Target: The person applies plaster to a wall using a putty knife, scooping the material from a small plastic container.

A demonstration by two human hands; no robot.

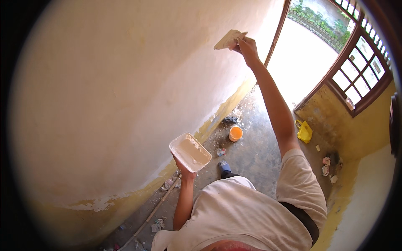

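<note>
My left hand (184, 167) holds up a rectangular white plastic tub (190, 152) from beneath, close to the wall. Pale, creamy filler coats the tub's inside and rim. Stretched far out ahead, my right hand (247, 48) grips a flat, pale putty spreader (229, 39) by one edge, near the wall's far end. Whether the spreader touches the wall I cannot tell. The wall (125, 83) is mostly coated off-white, with a yellowish, flaking band along its foot.
An orange bucket (235, 133) stands on the concrete floor beside a dark bag (229, 120). A long stick (155, 211) and scraps lie along the wall's foot. A yellow bag (304, 131) is by the right wall, near the open doorway (307, 46) and a paned window (360, 69).
</note>
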